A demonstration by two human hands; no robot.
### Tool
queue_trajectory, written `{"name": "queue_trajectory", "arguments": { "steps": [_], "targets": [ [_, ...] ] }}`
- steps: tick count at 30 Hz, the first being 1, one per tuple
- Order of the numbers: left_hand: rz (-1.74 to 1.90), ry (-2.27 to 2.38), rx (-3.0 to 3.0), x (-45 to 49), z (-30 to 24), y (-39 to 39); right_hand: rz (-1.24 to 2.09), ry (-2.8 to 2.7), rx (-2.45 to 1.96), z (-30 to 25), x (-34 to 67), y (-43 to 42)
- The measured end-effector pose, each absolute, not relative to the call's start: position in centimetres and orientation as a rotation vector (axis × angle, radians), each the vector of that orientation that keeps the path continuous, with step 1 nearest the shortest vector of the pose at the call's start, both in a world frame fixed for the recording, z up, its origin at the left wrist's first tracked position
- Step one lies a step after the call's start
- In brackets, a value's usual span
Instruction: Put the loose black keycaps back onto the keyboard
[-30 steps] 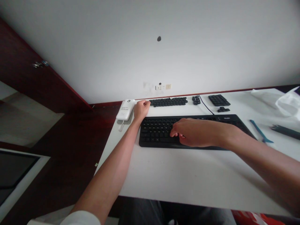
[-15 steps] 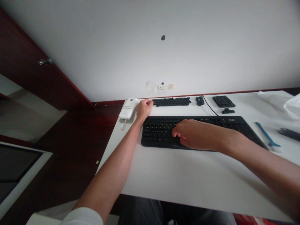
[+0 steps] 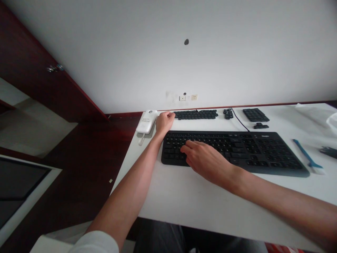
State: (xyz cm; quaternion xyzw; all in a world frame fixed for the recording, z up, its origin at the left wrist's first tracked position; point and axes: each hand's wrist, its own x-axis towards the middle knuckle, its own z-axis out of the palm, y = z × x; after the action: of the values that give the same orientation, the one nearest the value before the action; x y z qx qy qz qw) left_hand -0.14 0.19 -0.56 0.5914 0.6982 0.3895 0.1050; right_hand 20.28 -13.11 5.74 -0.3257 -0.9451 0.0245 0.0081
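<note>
A black keyboard [image 3: 244, 154] lies across the white table. Over its left part is my right hand [image 3: 204, 156], palm down, fingers bent together with the tips at the keys; whether a keycap is between them I cannot make out. My left hand [image 3: 165, 121] rests closed behind the keyboard's left end, beside a block of loose black keycaps [image 3: 196, 114]. What its curled fingers hold, if anything, is hidden. Smaller keycap groups sit further right: a little cluster [image 3: 228, 113], a larger block [image 3: 255, 115] and a few arrow-shaped ones [image 3: 261, 125].
Left of my left hand lies a white power bank [image 3: 146, 121] with a short strap. A blue brush [image 3: 306, 154], a dark object [image 3: 328, 151] and a crumpled white plastic bag [image 3: 318, 116] are at the right. A black cable [image 3: 239, 119] runs behind the keyboard.
My right hand has moved left along the keyboard, uncovering its right half. My left hand stays by the keycaps. The whole view has shifted slightly.
</note>
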Motion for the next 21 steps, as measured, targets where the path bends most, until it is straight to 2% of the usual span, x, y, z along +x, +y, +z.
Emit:
{"name": "queue_trajectory", "arguments": {
  "steps": [5, 12, 21],
  "targets": [
    [1.13, 2.065, 1.74, -0.1, -0.3, 0.0, -0.121, -2.848, -1.026, 4.7, 19.9, -14.4],
    [1.148, 2.055, 1.762, -0.1, -0.2, 0.0, -0.182, -2.77, -1.018, 4.1, 19.6, -14.7],
    [1.142, 2.051, 1.756, -0.1, -0.3, 0.1, 0.084, -2.714, -1.008, 3.3, 19.4, -12.7]
  ]
}}
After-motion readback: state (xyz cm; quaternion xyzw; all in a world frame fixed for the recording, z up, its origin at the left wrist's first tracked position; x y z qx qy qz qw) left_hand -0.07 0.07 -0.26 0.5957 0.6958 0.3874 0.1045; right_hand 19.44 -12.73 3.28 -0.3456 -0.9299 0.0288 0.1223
